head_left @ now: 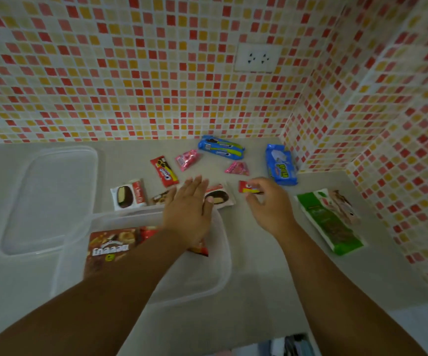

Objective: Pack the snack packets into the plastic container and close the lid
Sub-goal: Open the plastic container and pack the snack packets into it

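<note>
A clear plastic container sits on the counter in front of me with a brown snack pack and a red packet inside. Its clear lid lies to the left. My left hand hovers flat and open over the container's far rim, near a white choco-pie packet. My right hand pinches a small red packet with its fingertips. Loose on the counter are another choco-pie packet, a red biscuit packet, two pink packets, and blue packs.
A green snack pack lies at the right near the tiled side wall. The mosaic back wall carries a white socket. The counter's front edge runs below my forearms.
</note>
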